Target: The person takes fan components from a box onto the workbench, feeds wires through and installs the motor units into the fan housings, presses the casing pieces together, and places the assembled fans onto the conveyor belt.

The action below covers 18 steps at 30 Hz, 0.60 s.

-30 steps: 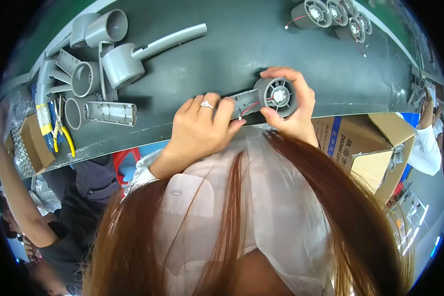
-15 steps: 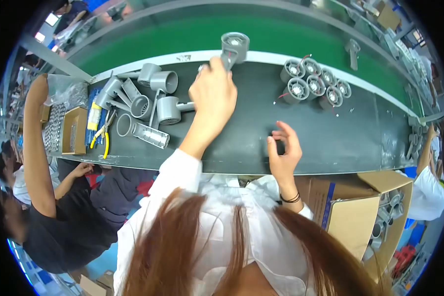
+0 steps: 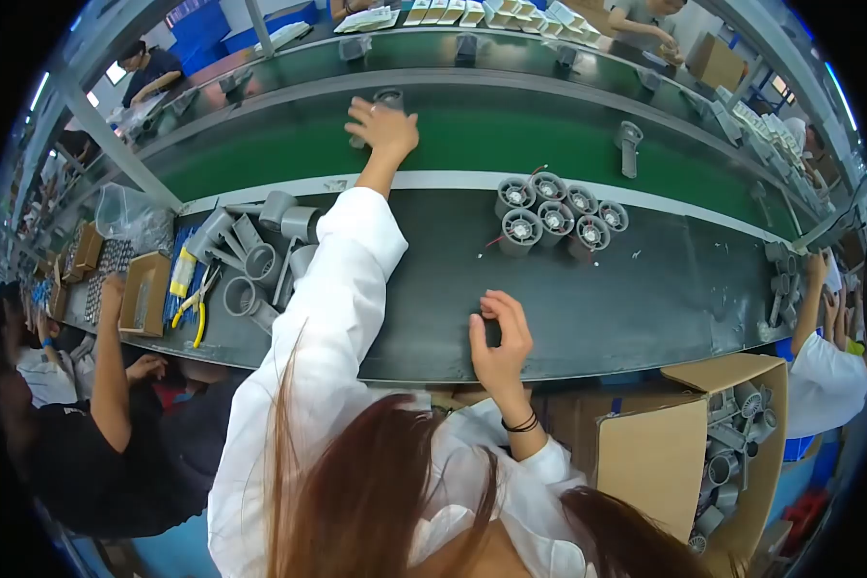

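Where the left hand [image 3: 385,128] reaches: it has moved out over the green belt [image 3: 491,144], fingers spread, apparently released.
Gray housing [image 3: 390,98]: partly hidden, just beyond its fingers, seemingly set down; contact unclear.
Right hand [image 3: 503,354]: empty, loosely curled, dark bench [image 3: 433,299] beneath.

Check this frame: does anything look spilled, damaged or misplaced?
A pale scrap lies on the bench, right of the fans but apart from them, so it looks stray; it's too small to identify. Nothing else stands out.

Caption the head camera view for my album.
Left hand spread by a grey part over the green belt, right hand empty.
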### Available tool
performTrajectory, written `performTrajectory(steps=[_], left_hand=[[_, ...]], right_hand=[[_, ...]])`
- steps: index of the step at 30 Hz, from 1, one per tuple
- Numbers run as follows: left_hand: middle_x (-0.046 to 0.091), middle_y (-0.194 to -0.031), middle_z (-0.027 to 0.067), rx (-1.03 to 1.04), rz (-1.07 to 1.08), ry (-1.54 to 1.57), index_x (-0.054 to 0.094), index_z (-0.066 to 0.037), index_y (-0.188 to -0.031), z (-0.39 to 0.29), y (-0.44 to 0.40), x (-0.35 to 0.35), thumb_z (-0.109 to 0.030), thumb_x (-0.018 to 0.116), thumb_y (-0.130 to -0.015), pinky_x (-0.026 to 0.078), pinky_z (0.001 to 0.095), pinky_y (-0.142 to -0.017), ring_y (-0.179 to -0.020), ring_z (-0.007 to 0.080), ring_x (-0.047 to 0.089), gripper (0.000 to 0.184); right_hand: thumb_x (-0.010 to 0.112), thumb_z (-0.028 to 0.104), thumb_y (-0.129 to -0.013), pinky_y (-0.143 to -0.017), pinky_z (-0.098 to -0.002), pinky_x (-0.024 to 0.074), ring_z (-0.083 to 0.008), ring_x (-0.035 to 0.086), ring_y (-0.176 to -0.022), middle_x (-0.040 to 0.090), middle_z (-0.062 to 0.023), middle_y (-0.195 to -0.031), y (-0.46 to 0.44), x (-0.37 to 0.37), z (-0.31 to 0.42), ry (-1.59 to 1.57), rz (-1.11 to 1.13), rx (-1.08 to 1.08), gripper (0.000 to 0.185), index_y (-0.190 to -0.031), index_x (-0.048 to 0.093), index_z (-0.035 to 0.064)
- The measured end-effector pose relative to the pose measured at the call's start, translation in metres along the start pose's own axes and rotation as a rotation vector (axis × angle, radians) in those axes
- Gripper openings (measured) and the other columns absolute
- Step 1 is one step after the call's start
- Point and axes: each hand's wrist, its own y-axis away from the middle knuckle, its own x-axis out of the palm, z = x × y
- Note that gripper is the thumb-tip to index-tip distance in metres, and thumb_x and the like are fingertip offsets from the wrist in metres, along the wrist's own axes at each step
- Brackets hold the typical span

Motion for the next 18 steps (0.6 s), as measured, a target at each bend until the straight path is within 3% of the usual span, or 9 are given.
performTrajectory(steps=[1,3,5,7,9,11,14,16,18], left_hand=[[0.022,-0.146,0.0363,0.027,-0.080,0.032,0.059,0.005,-0.120,-0.001,0.006,-0.019,-0.044,0.056,-0.089,0.021,0.0668,-0.100,-0.130,0.0512,0.026,0.058],[0.041,-0.135,0.0333,0.186,-0.027,0.111,0.065,0.003,-0.109,-0.001,0.041,-0.098,-0.045,0.060,-0.086,0.032,0.0644,-0.095,-0.122,0.0486,0.042,0.053],[0.061,-0.110,0.0263,0.337,0.141,0.198,0.068,0.001,-0.095,0.012,0.075,-0.164,-0.042,0.064,-0.085,0.045,0.0549,-0.083,-0.102,0.0423,0.058,0.045],[0.067,-0.091,0.0202,0.423,0.166,0.188,0.067,0.002,-0.084,0.027,0.113,-0.200,-0.035,0.068,-0.081,0.050,0.0455,-0.074,-0.088,0.0368,0.063,0.037],[0.067,-0.091,0.0198,0.500,0.187,0.253,0.068,0.002,-0.089,0.048,0.158,-0.237,-0.027,0.071,-0.078,0.051,0.0413,-0.076,-0.088,0.0354,0.063,0.031],[0.067,-0.091,0.0172,0.561,0.171,0.362,0.068,0.000,-0.092,0.079,0.200,-0.251,-0.023,0.074,-0.075,0.050,0.0414,-0.077,-0.087,0.0348,0.063,0.029],[0.067,-0.089,0.0155,0.372,0.105,0.412,0.068,-0.001,-0.095,0.128,0.243,-0.259,-0.023,0.075,-0.075,0.049,0.0408,-0.077,-0.085,0.0347,0.062,0.031],[0.065,-0.094,0.0154,0.202,-0.057,0.196,0.067,-0.002,-0.096,0.164,0.257,-0.259,-0.027,0.077,-0.073,0.047,0.0411,-0.079,-0.088,0.0356,0.060,0.035],[0.064,-0.099,0.0175,0.023,-0.013,0.077,0.062,0.000,-0.107,0.207,0.266,-0.245,-0.031,0.079,-0.071,0.047,0.0426,-0.080,-0.093,0.0370,0.059,0.050]], right_hand=[[0.066,-0.001,-0.077,-0.075,-0.0310,0.0529,-0.0243,0.063,-0.087,0.060,-0.0156,-0.112,0.000,-0.001,0.000,0.001,-0.001,0.000,0.024,-0.101,0.062,-0.0016],[0.065,-0.001,-0.078,-0.075,-0.0315,0.0523,-0.0243,0.063,-0.086,0.060,-0.0156,-0.112,-0.001,-0.001,0.001,0.000,0.007,0.004,0.023,-0.101,0.063,-0.0015],[0.065,-0.001,-0.078,-0.075,-0.0323,0.0518,-0.0239,0.062,-0.085,0.060,-0.0152,-0.112,-0.001,-0.001,0.001,0.056,0.013,-0.008,0.023,-0.101,0.063,-0.0012],[0.065,0.000,-0.078,-0.076,-0.0324,0.0516,-0.0234,0.062,-0.086,0.060,-0.0148,-0.112,-0.001,0.000,-0.001,0.091,0.017,-0.003,0.022,-0.101,0.063,-0.0009],[0.066,0.001,-0.077,-0.080,-0.0348,0.0506,-0.0258,0.062,-0.091,0.059,-0.0149,-0.115,-0.004,0.005,0.005,0.109,0.045,-0.013,0.024,-0.101,0.063,-0.0006],[0.067,0.002,-0.075,-0.089,-0.0399,0.0468,-0.0321,0.056,-0.103,0.056,-0.0164,-0.121,-0.012,0.017,0.011,0.214,0.124,-0.198,0.029,-0.104,0.062,0.0001],[0.068,0.003,-0.074,-0.095,-0.0432,0.0417,-0.0376,0.047,-0.115,0.051,-0.0176,-0.128,-0.028,0.041,0.033,0.177,0.347,-0.306,0.036,-0.109,0.060,0.0015],[0.069,0.004,-0.075,-0.097,-0.0436,0.0401,-0.0392,0.044,-0.118,0.048,-0.0189,-0.131,-0.038,0.061,0.045,0.169,0.452,-0.367,0.040,-0.113,0.058,0.0026],[0.070,0.007,-0.075,-0.099,-0.0451,0.0383,-0.0403,0.041,-0.121,0.045,-0.0202,-0.134,-0.048,0.083,0.049,0.224,0.532,-0.440,0.045,-0.118,0.056,0.0040]])
